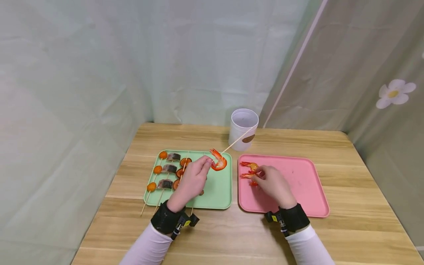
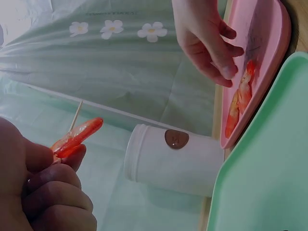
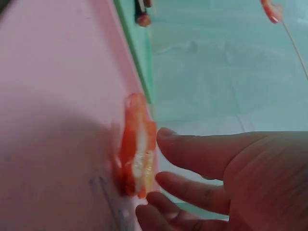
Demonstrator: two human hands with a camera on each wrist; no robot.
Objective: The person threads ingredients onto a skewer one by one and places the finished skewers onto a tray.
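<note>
My left hand (image 1: 193,177) pinches a red-orange shrimp (image 1: 219,162) with a thin wooden skewer (image 1: 236,141) running through it. The skewer's far end points up and right, in front of the cup in the head view. Over the left part of the pink tray (image 1: 303,184), my right hand (image 1: 274,186) reaches toward the shrimp (image 1: 248,176) lying there. In the right wrist view its thumb and fingers are parted close beside the shrimp (image 3: 137,149), with nothing held between them. The fingertips partly hide the shrimp in the head view.
A green tray (image 1: 216,191) on the left holds several skewers with orange balls (image 1: 157,169), grey fish pieces (image 1: 169,168) and brown round slices (image 1: 185,162). Behind the trays stands a white cup (image 1: 236,136). Pale curtains (image 1: 215,62) enclose the wooden table (image 1: 351,184).
</note>
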